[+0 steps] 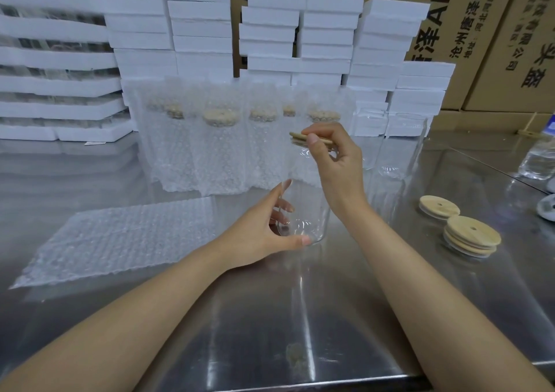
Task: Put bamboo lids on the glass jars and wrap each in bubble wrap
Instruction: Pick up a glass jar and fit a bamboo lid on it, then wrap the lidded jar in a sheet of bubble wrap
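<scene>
Bubble wrap sheet (120,235): lying flat on the steel table (270,316), near left.
Left hand (264,235): curling thumb and fingers round the base of the glass jar (306,211), steadying it.
Glass jar: standing upright at centre, long axis running vertically, mouth facing up.
Right hand (336,163): pinching a bamboo lid (300,139) just above that mouth, lid tilting slightly.
Advice: levelling and centring the lid before pressing down is probably giving the squarest seat.
Spare lids (471,235): sitting near right.
</scene>
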Demonstrator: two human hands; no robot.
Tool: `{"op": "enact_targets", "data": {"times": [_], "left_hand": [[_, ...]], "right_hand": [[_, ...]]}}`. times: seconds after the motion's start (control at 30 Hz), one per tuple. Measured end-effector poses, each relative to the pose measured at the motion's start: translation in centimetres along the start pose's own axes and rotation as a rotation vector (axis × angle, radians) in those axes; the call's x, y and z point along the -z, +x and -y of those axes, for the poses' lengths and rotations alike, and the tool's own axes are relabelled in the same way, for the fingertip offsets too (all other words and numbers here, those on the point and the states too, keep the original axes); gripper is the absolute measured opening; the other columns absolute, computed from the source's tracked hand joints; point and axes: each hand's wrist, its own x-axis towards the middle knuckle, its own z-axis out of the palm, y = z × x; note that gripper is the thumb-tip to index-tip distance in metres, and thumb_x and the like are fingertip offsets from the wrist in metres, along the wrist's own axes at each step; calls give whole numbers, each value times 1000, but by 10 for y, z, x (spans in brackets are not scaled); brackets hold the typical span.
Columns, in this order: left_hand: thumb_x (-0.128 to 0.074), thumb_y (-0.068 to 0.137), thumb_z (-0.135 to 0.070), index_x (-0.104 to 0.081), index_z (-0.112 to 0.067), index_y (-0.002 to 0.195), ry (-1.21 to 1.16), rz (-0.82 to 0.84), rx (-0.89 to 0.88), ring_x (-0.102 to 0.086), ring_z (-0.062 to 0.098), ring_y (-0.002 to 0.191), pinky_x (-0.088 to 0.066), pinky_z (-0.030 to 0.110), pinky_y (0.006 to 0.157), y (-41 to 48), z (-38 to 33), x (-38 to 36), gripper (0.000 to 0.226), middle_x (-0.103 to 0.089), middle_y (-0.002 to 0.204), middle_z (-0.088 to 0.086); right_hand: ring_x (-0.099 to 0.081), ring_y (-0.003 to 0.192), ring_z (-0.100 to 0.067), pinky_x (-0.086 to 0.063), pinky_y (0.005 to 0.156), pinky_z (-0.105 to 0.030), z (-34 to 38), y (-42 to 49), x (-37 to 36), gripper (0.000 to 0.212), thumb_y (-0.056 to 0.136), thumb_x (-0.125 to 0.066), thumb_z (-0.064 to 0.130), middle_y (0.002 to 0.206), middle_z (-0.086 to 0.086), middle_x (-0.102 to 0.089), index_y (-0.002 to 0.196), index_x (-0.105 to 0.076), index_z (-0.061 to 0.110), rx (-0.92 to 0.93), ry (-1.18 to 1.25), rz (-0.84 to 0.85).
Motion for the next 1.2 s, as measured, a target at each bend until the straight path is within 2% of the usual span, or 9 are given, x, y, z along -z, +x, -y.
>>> {"op": "enact_targets", "data": {"times": [0.2, 0.37, 0.5, 0.63, 0.7, 0.8, 0.97, 1.1, 1.2], "left_hand": [[-81, 69, -48, -12, -41, 150, -1, 22, 8, -57, -1, 94, -45, 7, 85, 0, -2, 1, 107, -51, 116, -15], [-79, 64, -57, -15, -42, 149, 4, 13, 16, -58, -1, 95, -47, 9, 85, 1, 0, 1, 108, -50, 116, -18], [-79, 69, -53, -12, -37, 151, 113, -38, 30, -53, -7, 102, -44, 7, 85, 3, 3, 4, 107, -48, 121, -19], [-70, 73, -60, -31, -25, 148, 536, -125, 54, -45, 11, 121, -41, 29, 98, -1, -3, 24, 91, -45, 130, -7], [-60, 79, -64, -50, -18, 132, 806, -220, 157, -48, 21, 115, -43, 35, 90, -3, -9, 35, 71, -47, 123, 2], [-53, 89, -58, -49, -9, 122, 1044, -275, 499, -49, 29, 113, -42, 37, 85, -7, -12, 49, 59, -46, 125, 12], [-48, 98, -28, -49, -9, 130, 965, -235, 753, -50, 28, 123, -41, 33, 91, -11, -4, 63, 37, -52, 135, 11], [-48, 93, -10, -56, -6, 92, 890, -242, 656, -57, 32, 108, -38, 30, 73, -10, -8, 60, 9, -59, 117, 16], [-54, 87, -11, -46, -7, 64, 673, -287, 524, -64, 36, 86, -39, 31, 57, -7, -11, 54, 25, -65, 86, 25]], "right_hand": [[-59, 89, 0, -46, 77, -17, -6, 4, 2, 17, 94, -48, 16, 93, 6, -60, 88, -63, 20, 46, -18, 38], [-60, 99, -2, -50, 81, -20, -13, -3, 4, 11, 93, -49, 33, 106, 1, -56, 100, -57, 30, 64, -7, 84], [-63, 108, -21, -53, 94, -40, -28, -16, 11, 60, 80, -57, 54, 133, 12, -38, 130, -26, 47, -163, 6, 218], [-68, 101, -19, -51, 97, -43, -35, -17, 5, 83, 69, -67, 61, 117, 2, -59, 135, -18, 52, -276, -9, 220], [-68, 100, -19, -50, 98, -48, -35, -18, 4, 79, 68, -68, 63, 112, 1, -62, 132, -22, 56, -260, -40, 165], [-68, 98, -19, -51, 96, -49, -37, -19, 5, 74, 70, -65, 64, 111, 5, -61, 130, -24, 58, -244, -64, 132], [-68, 97, -19, -52, 94, -48, -37, -19, 5, 67, 72, -63, 64, 109, 9, -61, 126, -26, 65, -232, -65, 108], [-68, 96, -14, -54, 93, -46, -38, -19, 4, 64, 71, -64, 69, 106, 16, -62, 123, -27, 72, -238, -74, 98], [-68, 94, -13, -56, 90, -44, -38, -18, 4, 66, 70, -64, 72, 100, 27, -62, 126, -29, 70, -244, -79, 74]]}}
